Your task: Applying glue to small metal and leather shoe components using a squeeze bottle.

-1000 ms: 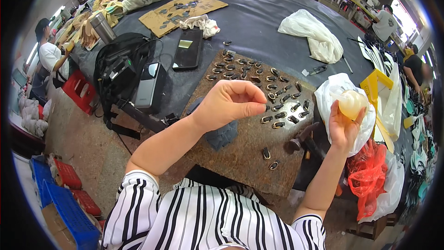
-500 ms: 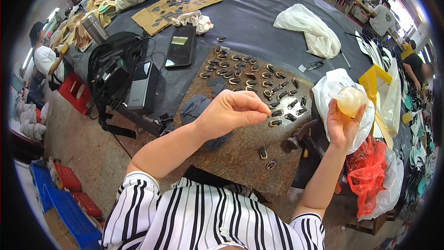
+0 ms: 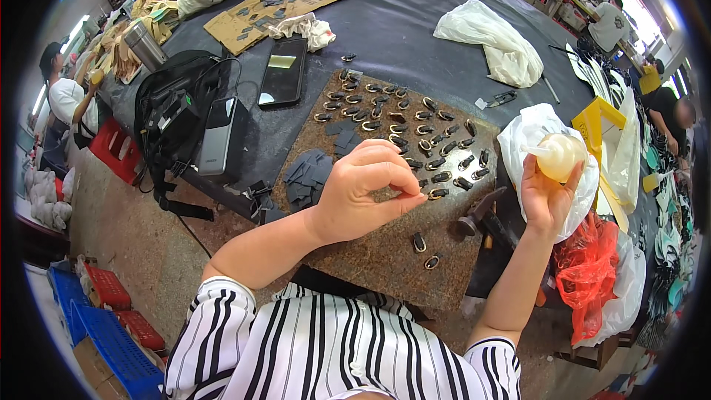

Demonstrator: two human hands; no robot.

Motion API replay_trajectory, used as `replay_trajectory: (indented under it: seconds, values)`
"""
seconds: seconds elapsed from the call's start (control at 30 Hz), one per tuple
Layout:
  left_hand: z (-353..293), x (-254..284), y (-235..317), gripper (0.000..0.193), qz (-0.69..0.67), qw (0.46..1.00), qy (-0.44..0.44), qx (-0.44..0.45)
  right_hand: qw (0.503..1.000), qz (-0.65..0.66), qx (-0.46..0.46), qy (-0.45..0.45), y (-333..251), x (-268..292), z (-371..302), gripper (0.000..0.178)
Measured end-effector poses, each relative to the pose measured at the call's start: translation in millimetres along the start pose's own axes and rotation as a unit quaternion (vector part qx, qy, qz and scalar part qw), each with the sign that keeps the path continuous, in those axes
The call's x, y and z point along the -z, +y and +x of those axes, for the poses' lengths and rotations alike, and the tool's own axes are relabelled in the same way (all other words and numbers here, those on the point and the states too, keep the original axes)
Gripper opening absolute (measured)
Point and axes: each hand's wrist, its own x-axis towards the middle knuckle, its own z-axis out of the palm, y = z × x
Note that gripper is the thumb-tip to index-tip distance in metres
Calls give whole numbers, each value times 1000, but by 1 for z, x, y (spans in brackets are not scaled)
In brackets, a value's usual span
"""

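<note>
My left hand (image 3: 368, 191) hovers over a speckled brown board (image 3: 385, 270), thumb and fingertips pinched together. Anything between those fingertips is hidden or too small to make out. Just right of the pinch lies a small metal ring with a black strap piece (image 3: 438, 193). Several more such ringed pieces spread in loose rows across the board, and two lie apart nearer to me. In my right hand (image 3: 545, 200) is a rounded, translucent yellowish squeeze bottle (image 3: 563, 158), its pale nozzle pointing left. Beside my left wrist sits a pile of dark flat cut pieces (image 3: 307, 178).
A hammer (image 3: 478, 213) rests at the board's right edge. White plastic (image 3: 512, 150) and a red bag (image 3: 589, 270) lie around my right arm. Farther left are a power bank (image 3: 217, 141), a black backpack (image 3: 163, 89) and a dark tablet-like device (image 3: 284, 74). Other people work around the table.
My left hand has come slightly nearer to me, its fingertips still pinched. The right hand keeps the bottle in nearly the same place. The whole view has shifted a little.
</note>
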Motion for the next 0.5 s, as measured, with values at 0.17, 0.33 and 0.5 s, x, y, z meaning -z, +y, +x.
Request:
replay_trajectory:
  seconds: [0.17,0.33,0.5]
  values:
    - [-1,1,0,14,5,1000,-2,-16,1000,-1,2,11,2,-1,0,40]
    - [-1,2,2,12,13,999,-17,-25,1000,-13,9,16,2,-1,-1,41]
    - [-2,1,1,11,0,1000,-23,-12,1000,-9,2,13,2,-1,0,40]
